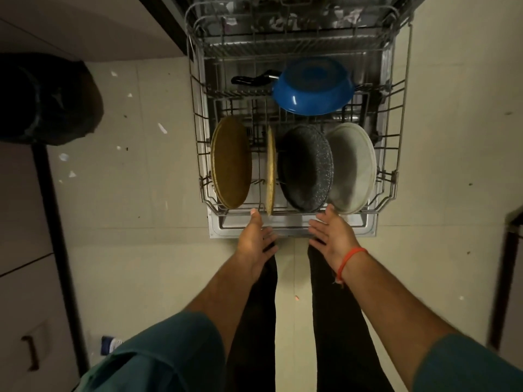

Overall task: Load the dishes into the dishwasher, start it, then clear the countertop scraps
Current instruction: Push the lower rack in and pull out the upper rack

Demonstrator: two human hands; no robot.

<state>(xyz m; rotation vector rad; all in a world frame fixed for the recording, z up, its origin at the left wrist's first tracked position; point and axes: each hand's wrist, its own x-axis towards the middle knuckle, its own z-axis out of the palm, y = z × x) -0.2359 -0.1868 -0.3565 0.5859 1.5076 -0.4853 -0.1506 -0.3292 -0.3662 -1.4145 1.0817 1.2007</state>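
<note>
The dishwasher's lower wire rack is pulled out over the open door. Standing on edge in its front row are a brown plate, a thin tan plate, a dark speckled plate and a white plate. Behind them a blue pan with a black handle lies upside down. My left hand and my right hand reach toward the rack's front edge with straight fingers, holding nothing. The right wrist wears an orange band.
A dark rubbish bag sits on the floor at the left. Small scraps of paper litter the tiled floor. Cabinet fronts with a handle run along the left. The upper rack shows at the top. A dark furniture leg stands at right.
</note>
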